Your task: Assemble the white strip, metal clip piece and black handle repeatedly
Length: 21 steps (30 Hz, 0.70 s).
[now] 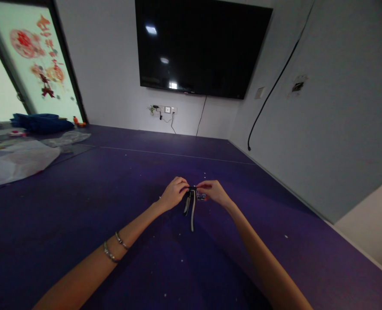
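My left hand (174, 192) and my right hand (214, 190) meet over the purple surface, fingertips pinched on opposite ends of a small black piece (192, 188). What kind of thing it is cannot be made out at this size. A pale, narrow strip (192, 215) runs from below it towards me. Beside that strip, on the left, lies a shorter dark item with a light edge (187, 206). Close under the fingers of my right hand is a small clear-and-dark patterned item (201, 196), partly hidden. Two bracelets circle my left forearm.
Small white specks dot the purple surface (139, 258). White plastic sheeting (23, 161) and a folded blue cloth (40, 123) lie at the far left. A black cable (274, 86) hangs down the right wall. A large television (203, 47) is mounted ahead, above sockets (167, 110).
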Motion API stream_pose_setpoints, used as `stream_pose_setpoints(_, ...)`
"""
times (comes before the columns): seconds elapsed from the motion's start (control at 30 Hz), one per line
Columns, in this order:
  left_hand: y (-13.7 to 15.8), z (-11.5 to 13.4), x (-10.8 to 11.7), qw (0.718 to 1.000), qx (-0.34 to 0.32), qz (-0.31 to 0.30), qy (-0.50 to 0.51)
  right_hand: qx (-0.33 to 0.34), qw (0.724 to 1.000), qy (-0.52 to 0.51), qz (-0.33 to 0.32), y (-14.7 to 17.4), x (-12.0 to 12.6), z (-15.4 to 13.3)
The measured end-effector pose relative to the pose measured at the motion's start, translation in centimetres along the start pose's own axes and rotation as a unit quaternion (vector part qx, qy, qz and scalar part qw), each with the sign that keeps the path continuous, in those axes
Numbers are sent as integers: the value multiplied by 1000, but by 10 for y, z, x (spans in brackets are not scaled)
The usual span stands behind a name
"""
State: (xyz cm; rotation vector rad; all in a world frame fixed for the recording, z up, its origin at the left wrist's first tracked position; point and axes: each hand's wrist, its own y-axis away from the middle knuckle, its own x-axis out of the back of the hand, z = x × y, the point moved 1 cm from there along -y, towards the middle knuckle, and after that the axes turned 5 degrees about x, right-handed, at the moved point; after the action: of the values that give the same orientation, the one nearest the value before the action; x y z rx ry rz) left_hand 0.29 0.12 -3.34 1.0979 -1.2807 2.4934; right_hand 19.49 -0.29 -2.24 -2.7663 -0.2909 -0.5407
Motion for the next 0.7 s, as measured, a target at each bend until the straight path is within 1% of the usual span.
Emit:
stream_pose_setpoints(0.2, 4, 2, -5, 1000, -2, -8, 0, -10, 1000, -21, 8, -1, 3, 4)
stream_pose_setpoints(0.27, 4, 1, -8, 1000, 0, -14, -10, -21, 999, -25, 23, -2, 9, 8)
stream_pose_setpoints(0.33, 1, 0, -14, 999, 4, -30, -26, -40, 998, -21, 54, -2, 16, 14)
stream_pose_setpoints(0.4, -5, 0, -22, 997, 4, -64, -49, -61, 994, -5, 87, -2, 22, 21)
stream_pose_setpoints(0.47, -11, 0, -31, 991, 3, -113, -78, -73, 991, 21, 109, -1, 25, 29)
stream_pose_setpoints(0.6, -24, 2, -49, 968, 3, -215, -127, -71, 989, 60, 115, 0, 25, 43)
stream_pose_setpoints(0.7, -29, 2, -59, 958, 6, -246, -144, -71, 989, 73, 107, 0, 23, 49)
